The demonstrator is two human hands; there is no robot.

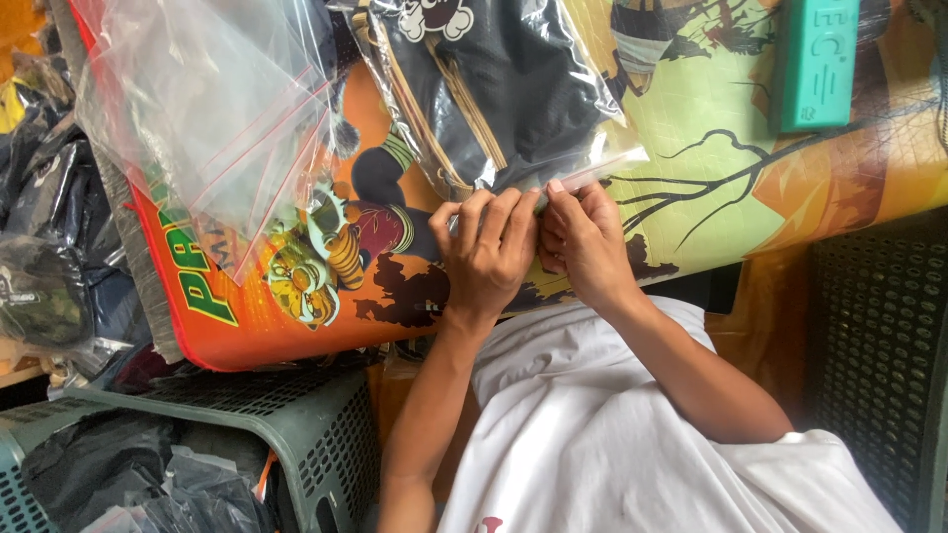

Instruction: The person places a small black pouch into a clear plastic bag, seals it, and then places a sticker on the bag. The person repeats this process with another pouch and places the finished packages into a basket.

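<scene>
At far left a green basket [296, 434] holds dark bundles; above it a stack of empty clear bags [207, 118] lies on the orange cartoon board [296, 326]; at centre a clear bag [494, 89] holding a black garment lies on the board, its seal edge toward the person. The risk, as I judge it, is the slick seal strip slipping from the fingertips, or the garment's bulk pushing it back open, since the bag looks full. The left hand [486, 259] and right hand [585, 242] sit together, touching; both are nearly closed, fingertips pinched on the seal strip at the bag's near edge; at far right a teal block [815, 64] lies apart.
</scene>
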